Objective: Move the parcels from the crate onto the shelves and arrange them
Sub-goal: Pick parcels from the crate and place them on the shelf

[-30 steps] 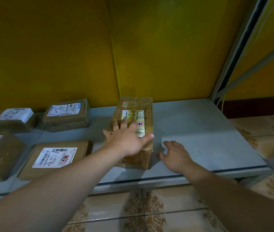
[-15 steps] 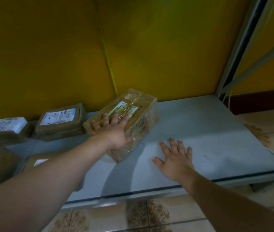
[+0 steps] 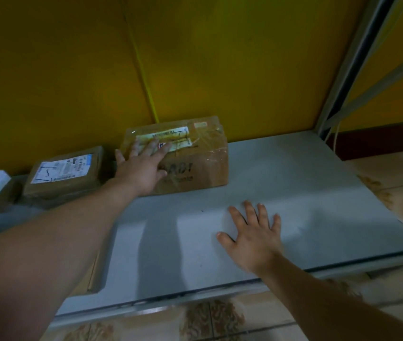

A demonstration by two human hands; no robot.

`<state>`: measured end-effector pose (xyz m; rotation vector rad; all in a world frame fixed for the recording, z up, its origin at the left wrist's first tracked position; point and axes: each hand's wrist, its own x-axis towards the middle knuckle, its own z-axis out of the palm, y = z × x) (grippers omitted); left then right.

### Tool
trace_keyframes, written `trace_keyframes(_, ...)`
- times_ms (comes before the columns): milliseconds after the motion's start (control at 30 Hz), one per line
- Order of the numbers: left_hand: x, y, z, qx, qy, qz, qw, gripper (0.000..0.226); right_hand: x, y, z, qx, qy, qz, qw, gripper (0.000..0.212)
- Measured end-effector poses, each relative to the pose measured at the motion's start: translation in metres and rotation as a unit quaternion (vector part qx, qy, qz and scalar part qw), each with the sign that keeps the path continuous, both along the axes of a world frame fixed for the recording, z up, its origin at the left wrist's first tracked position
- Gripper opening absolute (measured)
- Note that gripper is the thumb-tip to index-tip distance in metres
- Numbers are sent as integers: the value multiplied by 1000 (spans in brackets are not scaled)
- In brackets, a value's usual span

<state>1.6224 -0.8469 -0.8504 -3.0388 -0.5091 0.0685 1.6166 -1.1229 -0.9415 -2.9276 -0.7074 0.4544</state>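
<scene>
Left hand (image 3: 143, 168) is flat on the box (image 3: 195, 163), straight fingers lying across the top label and the palm over its front-left corner. It's pressing, not gripping. Right hand (image 3: 252, 239) is spread flat on the shelf (image 3: 306, 193) near the front edge, holding nothing.

The box sits at the shelf's back edge, up against the wall (image 3: 244, 70), just beside a flat parcel (image 3: 65, 171) on its left. Can't tell if those two touch.

What I'd worry about:
- The top is wrapped in shiny tape, so a flat palm could skid instead of steering it, and the box ends up crooked against the wall.
- Any shove leftward probably bumps the flat parcel out of line.
- Brown card (image 3: 94, 271) peeks out under the left forearm near the front edge. Pulling the arm back carelessly might drag it off.
- If he's leaning on the right hand, the thin shelf may flex.

Writing:
- The box front has dark block print, something like "ABI", with the start hidden by the hand. I wouldn't swear to it.
- Its top label is pale with a small red-and-blue mark by the fingertips, unreadable.
- The flat parcel has a white shipping label with barcodes and a pen stroke like a 7. Everything else on it is too blurry.
</scene>
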Motion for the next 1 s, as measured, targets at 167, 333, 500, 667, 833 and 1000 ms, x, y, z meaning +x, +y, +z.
trace_keyframes(167,11,8,-1,-7,-12,21,1000,68,0,0,1,-1,7,-4,1000,76)
trace_keyframes(333,8,5,-3,-7,-33,18,999,65,0,2,1,-2,2,-3,1000,75)
trace_keyframes(500,12,5,-3,-3,-32,5,999,63,1,1,3,-4,4,-2,1000,76)
trace_keyframes(667,17,3,0,-11,-12,4,1000,65,0,1,4,-3,3,-3,1000,76)
trace_keyframes(833,10,0,9,-25,-17,-1,1000,78,1,2,6,-6,14,-4,1000,76)
trace_keyframes(1000,-21,-23,24,-20,-28,-76,997,76,-8,-12,22,-12,68,-8,998,77)
